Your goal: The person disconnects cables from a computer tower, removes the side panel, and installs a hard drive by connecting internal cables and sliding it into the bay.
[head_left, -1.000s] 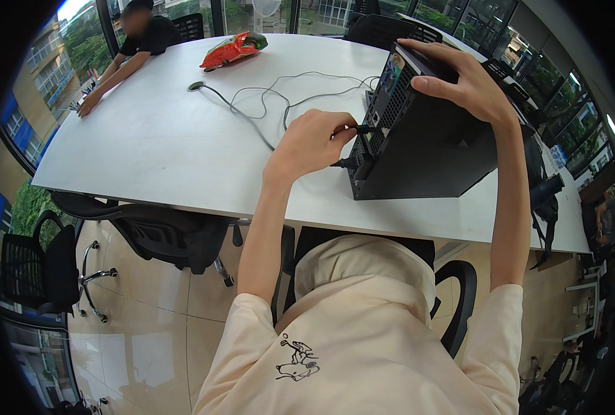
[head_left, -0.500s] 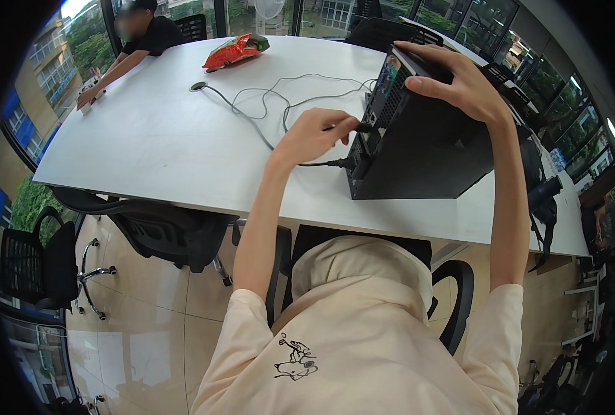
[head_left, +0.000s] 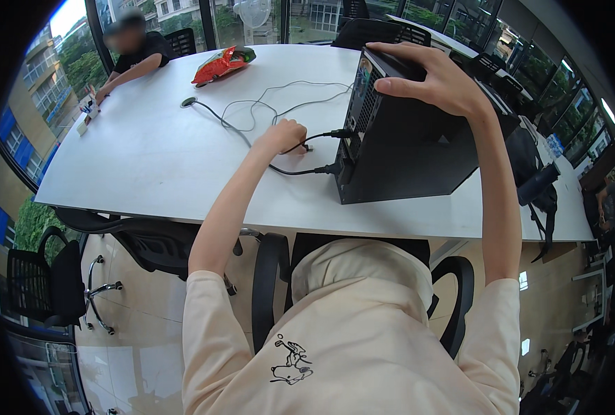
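A black desktop computer tower [head_left: 411,142] stands upright on the white table [head_left: 148,159], its port side facing left. My right hand [head_left: 435,79] lies over its top edge, fingers spread across the top and thumb on the near side panel. To the left of the tower, my left hand [head_left: 283,137] is closed around a thin black cable [head_left: 312,137] just above the tabletop. That cable runs to a black plug [head_left: 338,133] at the ports. A small dark end shows beside my fingers. Lower down, a thicker black power cord [head_left: 297,172] is plugged into the tower.
Thin grey cables [head_left: 262,93] loop behind my left hand, near a round cable grommet [head_left: 188,102]. A red and green snack bag [head_left: 221,65] lies farther back. At the far left sits another person [head_left: 141,59]. A dark bottle [head_left: 539,183] and black bag are right of the tower.
My left hand has moved left, away from the ports, with the black cable now stretching between it and the tower. My right hand stays on the tower's top. The view has shifted slightly.
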### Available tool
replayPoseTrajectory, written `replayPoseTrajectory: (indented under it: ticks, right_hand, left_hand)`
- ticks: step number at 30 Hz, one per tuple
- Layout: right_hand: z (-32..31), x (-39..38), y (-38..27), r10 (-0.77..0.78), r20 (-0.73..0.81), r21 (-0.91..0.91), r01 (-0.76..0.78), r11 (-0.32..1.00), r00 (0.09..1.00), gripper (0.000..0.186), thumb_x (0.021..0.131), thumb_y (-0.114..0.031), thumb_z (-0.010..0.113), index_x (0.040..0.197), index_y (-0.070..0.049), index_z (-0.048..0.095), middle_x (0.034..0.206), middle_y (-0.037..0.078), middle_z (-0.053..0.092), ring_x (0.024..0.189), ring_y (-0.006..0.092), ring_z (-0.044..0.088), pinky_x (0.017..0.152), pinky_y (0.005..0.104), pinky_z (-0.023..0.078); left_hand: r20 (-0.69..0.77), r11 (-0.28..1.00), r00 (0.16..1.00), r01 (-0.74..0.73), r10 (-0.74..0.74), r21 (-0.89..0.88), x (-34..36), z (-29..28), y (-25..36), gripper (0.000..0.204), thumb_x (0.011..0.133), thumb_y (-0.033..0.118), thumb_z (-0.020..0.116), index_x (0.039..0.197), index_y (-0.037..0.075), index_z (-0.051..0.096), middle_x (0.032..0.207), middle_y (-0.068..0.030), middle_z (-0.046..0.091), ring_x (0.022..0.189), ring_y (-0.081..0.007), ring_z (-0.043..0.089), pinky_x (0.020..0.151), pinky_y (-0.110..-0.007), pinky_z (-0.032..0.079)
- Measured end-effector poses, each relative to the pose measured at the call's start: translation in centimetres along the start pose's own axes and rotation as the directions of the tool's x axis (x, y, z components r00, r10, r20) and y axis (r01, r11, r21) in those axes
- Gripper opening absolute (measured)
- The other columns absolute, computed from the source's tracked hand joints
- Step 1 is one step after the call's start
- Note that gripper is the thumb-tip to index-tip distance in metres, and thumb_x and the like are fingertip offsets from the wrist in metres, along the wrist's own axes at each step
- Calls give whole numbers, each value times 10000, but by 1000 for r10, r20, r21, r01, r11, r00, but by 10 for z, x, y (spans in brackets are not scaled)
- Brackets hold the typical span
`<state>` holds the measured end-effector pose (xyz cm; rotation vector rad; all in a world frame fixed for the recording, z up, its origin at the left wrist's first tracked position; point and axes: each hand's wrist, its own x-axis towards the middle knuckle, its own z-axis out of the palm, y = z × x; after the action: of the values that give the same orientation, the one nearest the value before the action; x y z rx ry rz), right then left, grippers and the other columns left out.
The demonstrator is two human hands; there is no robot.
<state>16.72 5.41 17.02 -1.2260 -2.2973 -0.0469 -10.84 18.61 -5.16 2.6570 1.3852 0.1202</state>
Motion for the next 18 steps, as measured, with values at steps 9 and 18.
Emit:
replayPoseTrajectory:
  ticks: [9,18]
  right_hand:
    - [1,0,5,-33,-16,-71,31,997,999,894,725,-767,718,1423,-212,663,1256,177,710,1051,309,709,903,374,569]
    - [0,1,5,-10,12,-56,10,998,1000,923,727,-800,709,1425,-200,659,1276,184,701,1065,314,709,900,379,569]
  left_hand:
    - [-238,874,971,-144,34,-465,-3,-19,10,208,978,232,679,1020,29,653,910,-134,747,848,-241,704,817,-373,545]
    - [-273,555,941,-339,201,-759,-55,-70,48,210,1044,183,621,988,-17,650,866,-109,764,812,-150,695,789,-293,546]
